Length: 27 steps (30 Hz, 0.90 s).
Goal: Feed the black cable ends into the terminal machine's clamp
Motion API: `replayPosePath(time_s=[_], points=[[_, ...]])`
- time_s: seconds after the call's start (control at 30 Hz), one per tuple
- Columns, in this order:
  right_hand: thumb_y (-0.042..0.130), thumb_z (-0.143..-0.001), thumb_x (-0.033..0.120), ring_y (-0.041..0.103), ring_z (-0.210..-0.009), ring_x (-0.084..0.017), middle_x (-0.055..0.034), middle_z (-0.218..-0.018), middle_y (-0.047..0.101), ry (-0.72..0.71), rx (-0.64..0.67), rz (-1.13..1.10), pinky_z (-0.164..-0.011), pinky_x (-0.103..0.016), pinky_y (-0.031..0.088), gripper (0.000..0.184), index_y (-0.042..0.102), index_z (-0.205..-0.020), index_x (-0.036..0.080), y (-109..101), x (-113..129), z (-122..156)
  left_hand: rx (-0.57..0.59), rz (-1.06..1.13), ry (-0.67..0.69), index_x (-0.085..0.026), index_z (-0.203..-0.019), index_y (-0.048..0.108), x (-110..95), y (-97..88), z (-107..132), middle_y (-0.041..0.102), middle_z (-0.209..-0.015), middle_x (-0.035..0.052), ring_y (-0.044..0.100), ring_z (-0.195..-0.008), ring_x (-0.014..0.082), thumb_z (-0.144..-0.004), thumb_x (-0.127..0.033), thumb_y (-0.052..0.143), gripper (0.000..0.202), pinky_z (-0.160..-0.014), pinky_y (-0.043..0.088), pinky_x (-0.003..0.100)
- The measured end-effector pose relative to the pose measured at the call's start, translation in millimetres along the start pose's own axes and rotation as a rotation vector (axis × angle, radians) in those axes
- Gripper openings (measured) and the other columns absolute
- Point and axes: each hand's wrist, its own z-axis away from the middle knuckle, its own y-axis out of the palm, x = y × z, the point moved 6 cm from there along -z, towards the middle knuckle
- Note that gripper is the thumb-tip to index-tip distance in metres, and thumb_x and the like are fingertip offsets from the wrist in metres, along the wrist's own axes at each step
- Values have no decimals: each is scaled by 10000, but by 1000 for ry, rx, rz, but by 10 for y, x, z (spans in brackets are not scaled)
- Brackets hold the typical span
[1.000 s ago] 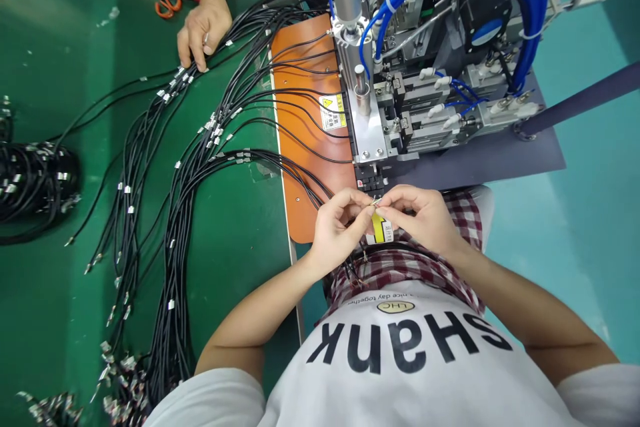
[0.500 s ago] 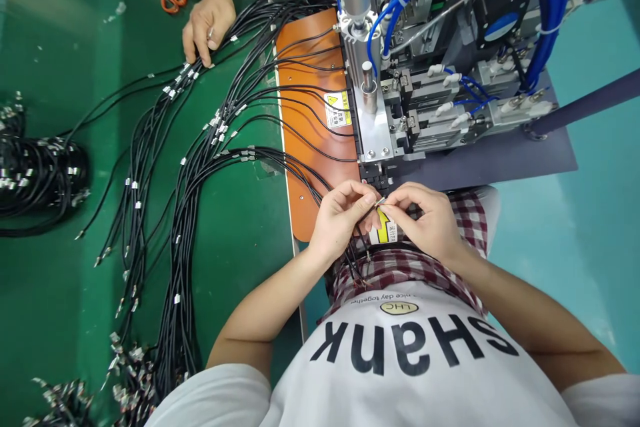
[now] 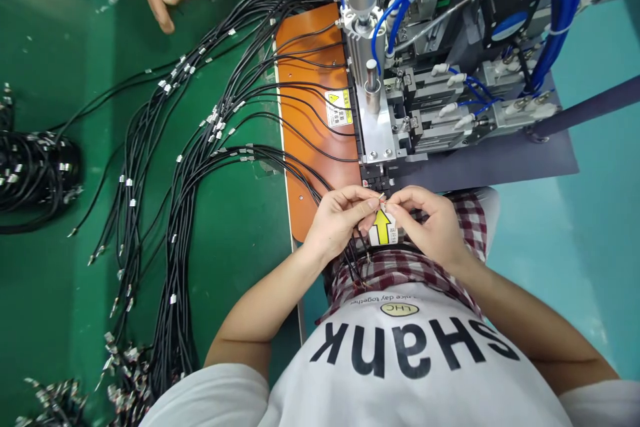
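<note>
Just before the near end of the machine [image 3: 375, 137], in the head view: holding thin wire ends [image 3: 382, 197], pinched by the fingertips of the left grip [image 3: 340, 217] and grasped just beside by the right grip [image 3: 429, 219]. Could splay or bend strands through too hard a pinch, or lose hold because of such thinness. Could also snag black cables [image 3: 354, 260] hanging near the left grip, tugging the bundle [image 3: 175, 243] lying left on the counter [image 3: 240, 247].
</note>
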Motion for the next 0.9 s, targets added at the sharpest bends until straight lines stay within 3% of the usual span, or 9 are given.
replayPosePath(time_s=[0.3,0.43,0.7,0.8,0.9], points=[[684,-888,230,648,-695,-160,-13,-819,698,-118,13,106,-676,-316,506,24,699,-870,224,-57,231,-65,7,-57,-28,-147,-869,719,23,-47,6,665,-572,13,565,-459,95,-772,-315,846,232,-417,398,185],[658,-897,196,627,-687,-150,-7,-803,680,-124,14,158,-668,-311,483,63,688,-846,219,-47,197,-78,-4,-8,-4,-154,-884,729,27,-46,13,598,-543,-26,502,-441,73,-762,-322,852,241,-397,376,179],[647,-912,196,573,-657,-125,5,-781,660,-81,-46,18,-710,-305,474,64,665,-850,201,82,29,-16,-19,29,-6,-147,-898,751,22,-38,25,537,-516,-37,455,-447,67,-799,-329,818,218,-404,385,184],[687,-901,242,604,-673,-135,-2,-792,689,-10,57,-26,-699,-302,481,51,698,-868,204,56,-5,-46,-28,1,18,-149,-875,746,23,-45,26,532,-504,-40,444,-439,65,-798,-321,820,203,-402,359,185],[728,-886,311,606,-667,-130,-1,-784,687,121,138,-224,-633,-271,482,107,711,-876,206,-2,-59,-111,-37,-23,46,-145,-867,745,32,-48,31,557,-518,-31,455,-452,64,-793,-309,826,197,-421,348,188]])
